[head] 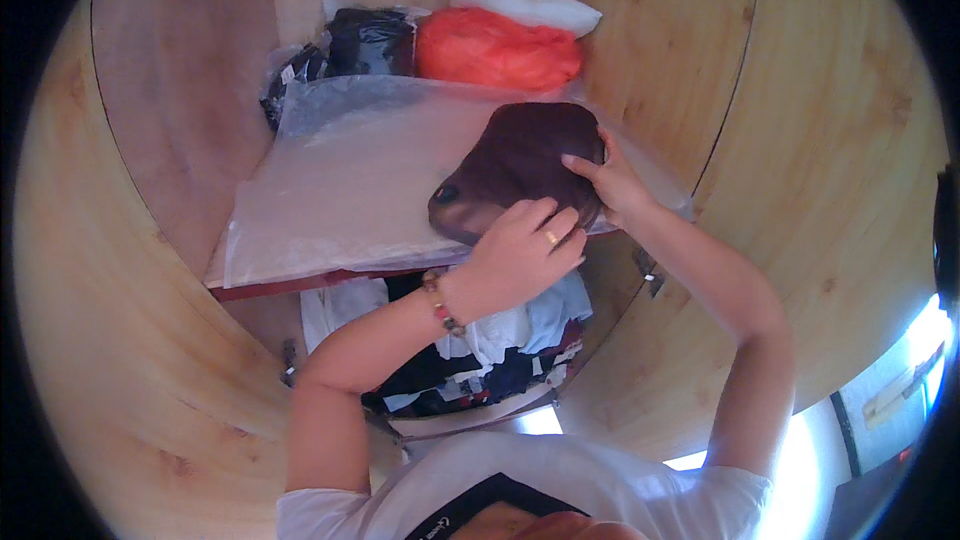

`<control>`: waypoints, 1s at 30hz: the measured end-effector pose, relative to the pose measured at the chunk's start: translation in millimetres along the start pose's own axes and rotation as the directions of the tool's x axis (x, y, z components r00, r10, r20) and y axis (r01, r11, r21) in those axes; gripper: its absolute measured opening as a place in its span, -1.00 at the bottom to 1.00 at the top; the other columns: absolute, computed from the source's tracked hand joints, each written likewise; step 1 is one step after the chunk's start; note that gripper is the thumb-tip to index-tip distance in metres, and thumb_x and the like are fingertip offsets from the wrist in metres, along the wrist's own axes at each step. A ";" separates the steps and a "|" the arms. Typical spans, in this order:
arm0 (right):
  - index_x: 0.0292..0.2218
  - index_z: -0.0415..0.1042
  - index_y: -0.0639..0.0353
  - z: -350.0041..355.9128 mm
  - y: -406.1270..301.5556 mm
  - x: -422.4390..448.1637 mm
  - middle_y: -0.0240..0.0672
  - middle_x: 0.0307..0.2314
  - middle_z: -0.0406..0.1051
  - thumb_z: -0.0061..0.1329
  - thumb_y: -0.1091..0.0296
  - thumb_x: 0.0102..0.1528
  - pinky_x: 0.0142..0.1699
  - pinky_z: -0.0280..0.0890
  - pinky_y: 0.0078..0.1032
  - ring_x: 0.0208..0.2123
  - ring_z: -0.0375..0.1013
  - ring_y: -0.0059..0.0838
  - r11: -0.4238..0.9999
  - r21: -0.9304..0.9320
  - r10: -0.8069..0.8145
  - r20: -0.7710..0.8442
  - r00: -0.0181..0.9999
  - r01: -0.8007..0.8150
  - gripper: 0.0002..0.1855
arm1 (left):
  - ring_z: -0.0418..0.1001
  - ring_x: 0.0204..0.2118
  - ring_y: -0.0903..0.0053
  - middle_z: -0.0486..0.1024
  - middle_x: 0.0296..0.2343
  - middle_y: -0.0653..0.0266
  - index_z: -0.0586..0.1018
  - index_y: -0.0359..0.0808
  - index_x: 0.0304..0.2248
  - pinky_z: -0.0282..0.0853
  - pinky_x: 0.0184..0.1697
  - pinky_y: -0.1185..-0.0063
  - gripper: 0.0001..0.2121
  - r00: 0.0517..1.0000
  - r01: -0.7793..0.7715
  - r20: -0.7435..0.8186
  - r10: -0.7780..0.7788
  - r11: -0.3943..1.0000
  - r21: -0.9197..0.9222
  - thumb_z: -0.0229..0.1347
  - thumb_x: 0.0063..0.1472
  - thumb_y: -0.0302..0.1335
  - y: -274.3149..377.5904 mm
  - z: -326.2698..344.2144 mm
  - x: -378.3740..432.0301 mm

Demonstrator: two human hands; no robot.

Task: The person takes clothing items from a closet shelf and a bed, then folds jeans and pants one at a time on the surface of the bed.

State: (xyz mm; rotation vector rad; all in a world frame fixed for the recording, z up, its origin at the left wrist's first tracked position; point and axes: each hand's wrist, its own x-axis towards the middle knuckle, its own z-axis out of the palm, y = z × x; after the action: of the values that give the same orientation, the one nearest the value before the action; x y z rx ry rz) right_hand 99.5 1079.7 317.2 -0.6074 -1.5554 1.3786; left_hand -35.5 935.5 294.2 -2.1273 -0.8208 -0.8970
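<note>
A dark brown, soft-looking item (525,142), perhaps a bag or folded fabric, is above the right part of a shelf covered by a clear plastic bag (360,187). My right hand (619,180) grips its right side, thumb on top. My left hand (525,255), with a ring and a beaded bracelet, is at its lower edge with fingers curled; whether they pinch the item is not clear. A small dark round spot shows at the item's lower left corner.
Behind the plastic stand a black plastic-wrapped bundle (371,41), an orange-red bundle (499,49) and a white padded packet (525,0). Clothes (495,337) are stacked below the shelf's red front edge (300,285). Wooden cabinet doors (817,165) stand on both sides.
</note>
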 end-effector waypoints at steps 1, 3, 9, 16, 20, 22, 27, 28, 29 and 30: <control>0.12 -0.21 0.20 -2.6 -5.7 -0.7 -0.10 -0.03 0.10 0.06 0.43 -0.08 0.02 0.18 -0.34 -0.01 0.16 -0.27 0.999 -0.007 -0.038 -0.022 0.999 0.038 -0.13 | 0.30 -0.22 0.26 0.34 -0.28 0.14 0.46 -0.31 -0.33 0.27 -0.18 0.38 -0.73 0.999 0.034 -0.016 -0.034 0.999 -0.035 0.08 -0.08 -0.39 -1.0 -14.1 1.7; 0.11 -0.13 0.19 -0.9 -29.2 -1.3 -0.13 -0.02 0.11 0.03 0.47 -0.07 0.07 0.12 -0.37 0.00 0.15 -0.28 0.995 -0.008 -0.097 -0.038 0.995 0.097 -0.21 | 0.28 -0.14 0.20 0.33 -0.20 0.08 0.44 -0.34 -0.24 0.22 -0.09 0.34 -0.65 0.993 0.108 -0.034 -0.112 0.990 -0.089 0.08 -0.02 -0.32 -9.8 -49.5 -7.7; 0.10 -0.02 0.15 -71.7 -131.9 34.6 -0.26 0.00 0.12 -0.05 0.50 -0.03 0.11 0.05 -0.42 0.02 0.13 -0.37 0.985 -0.155 -0.065 0.105 0.992 0.081 -0.32 | 0.20 -0.02 0.15 0.26 -0.09 -0.03 0.31 -0.30 -0.05 0.11 0.00 0.28 -0.52 0.855 0.503 0.090 -0.511 0.859 0.095 0.02 0.07 -0.23 -51.1 -67.6 -49.4; 0.07 0.08 0.12 -140.1 -73.3 118.3 -0.32 -0.04 0.20 -0.10 0.48 0.01 0.10 0.06 -0.44 0.01 0.15 -0.41 0.496 -0.856 0.176 0.263 0.949 0.145 -0.42 | 0.24 -0.01 0.20 0.32 -0.11 0.02 0.39 -0.34 -0.13 0.11 0.02 0.29 -0.52 0.758 0.486 0.358 -0.546 0.838 0.249 -0.03 0.09 -0.12 -50.5 -53.4 -65.0; 0.09 0.05 0.14 -96.8 -67.0 148.4 -0.14 0.04 0.07 -0.15 0.21 0.05 0.14 -0.02 -0.39 0.08 0.05 -0.23 -0.099 -0.948 0.331 0.254 0.909 0.301 -0.41 | 0.24 -0.01 0.19 0.32 -0.11 0.01 0.40 -0.34 -0.14 0.11 0.02 0.28 -0.52 0.758 0.486 0.341 -0.556 0.830 0.273 -0.02 0.08 -0.11 -51.3 -51.7 -65.3; 0.11 0.00 0.14 -70.5 -59.3 155.8 -0.07 0.09 -0.06 -0.24 -0.04 0.06 0.17 -0.10 -0.37 0.14 -0.07 -0.17 -0.069 -0.938 0.222 0.316 0.922 0.339 -0.32 | 0.23 -0.01 0.19 0.32 -0.11 0.01 0.40 -0.35 -0.15 0.10 0.02 0.28 -0.52 0.748 0.500 0.345 -0.567 0.823 0.268 -0.01 0.07 -0.11 -52.3 -53.5 -67.9; 0.15 -0.11 0.12 -63.8 -1.5 143.9 -0.09 0.15 -0.30 -0.62 -0.52 -0.05 0.23 -0.34 -0.29 0.20 -0.34 -0.15 -0.159 -0.971 0.277 0.132 0.952 0.181 -0.02 | 0.23 0.00 0.18 0.32 -0.11 0.00 0.40 -0.37 -0.15 0.10 0.02 0.28 -0.51 0.743 0.506 0.353 -0.569 0.822 0.260 0.01 0.06 -0.12 -50.7 -54.5 -65.4; 0.15 -0.11 0.12 -68.2 -1.0 141.6 -0.06 0.15 -0.28 -0.67 -0.55 -0.08 0.23 -0.35 -0.26 0.19 -0.31 -0.11 -0.064 -0.979 0.252 0.173 0.952 0.195 0.02 | 0.23 0.00 0.18 0.32 -0.11 0.00 0.40 -0.37 -0.15 0.10 0.02 0.28 -0.51 0.739 0.511 0.357 -0.571 0.821 0.255 0.02 0.06 -0.13 -50.3 -55.2 -66.4; 0.14 -0.10 0.13 -68.6 -2.5 145.9 -0.06 0.15 -0.27 -0.65 -0.55 -0.08 0.23 -0.35 -0.26 0.19 -0.30 -0.11 -0.060 -0.978 0.254 0.179 0.950 0.200 0.02 | 0.23 0.00 0.18 0.32 -0.11 0.00 0.40 -0.37 -0.16 0.10 0.03 0.28 -0.51 0.735 0.516 0.361 -0.573 0.819 0.249 0.02 0.05 -0.13 -50.6 -56.1 -66.9; 0.14 -0.09 0.13 -67.8 -3.9 147.0 -0.06 0.14 -0.26 -0.63 -0.56 -0.09 0.22 -0.34 -0.26 0.19 -0.30 -0.11 -0.050 -0.979 0.260 0.180 0.949 0.200 0.03 | 0.23 -0.01 0.18 0.32 -0.12 0.00 0.40 -0.37 -0.16 0.10 0.02 0.28 -0.52 0.741 0.509 0.357 -0.569 0.822 0.254 0.02 0.05 -0.13 -50.2 -56.9 -66.4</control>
State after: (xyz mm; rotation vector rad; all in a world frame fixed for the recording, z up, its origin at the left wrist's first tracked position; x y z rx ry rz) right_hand 95.2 1235.1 362.5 -1.3349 -2.7941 -0.1001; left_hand -130.4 901.7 289.9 -2.0026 -1.7460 -0.6187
